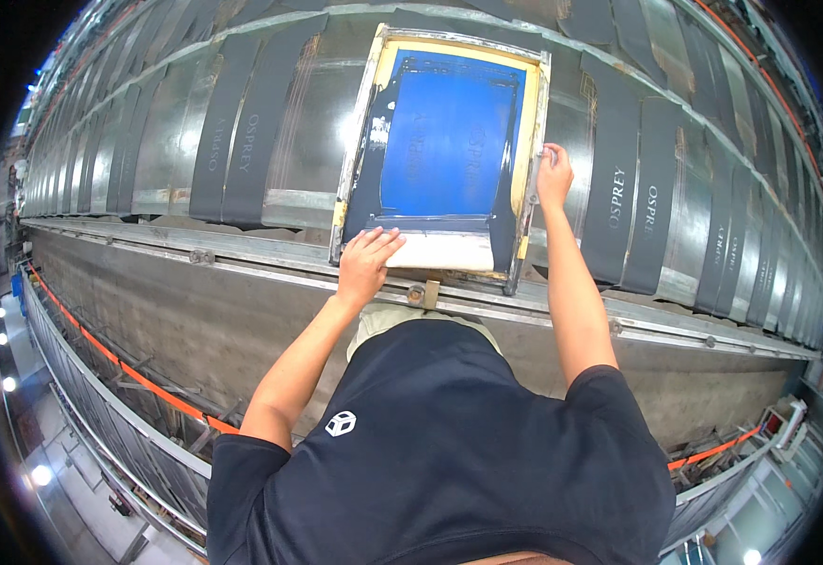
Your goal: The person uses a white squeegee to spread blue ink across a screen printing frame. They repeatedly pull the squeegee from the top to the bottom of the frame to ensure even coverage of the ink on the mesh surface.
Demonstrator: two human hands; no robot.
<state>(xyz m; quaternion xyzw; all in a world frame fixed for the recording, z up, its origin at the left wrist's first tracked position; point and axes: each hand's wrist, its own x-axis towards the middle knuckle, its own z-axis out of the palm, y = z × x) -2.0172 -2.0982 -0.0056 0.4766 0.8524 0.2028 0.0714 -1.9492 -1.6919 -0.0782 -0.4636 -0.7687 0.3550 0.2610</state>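
A screen printing frame lies in front of me on the long table, with a blue mesh panel inside yellow and black margins. Along its near end runs a white strip below a dark bar. My left hand grips the frame's near left corner, fingers laid over the edge beside the white strip; its thumb is hidden. At the right rail, my right hand is closed on the frame's outer side, fingertips pressed together against it.
Dark fabric pieces with pale printed lettering lie in rows on the shiny table, left and right of the frame. A metal rail with small stops follows the table's near edge. Orange strips and metal railing run behind me.
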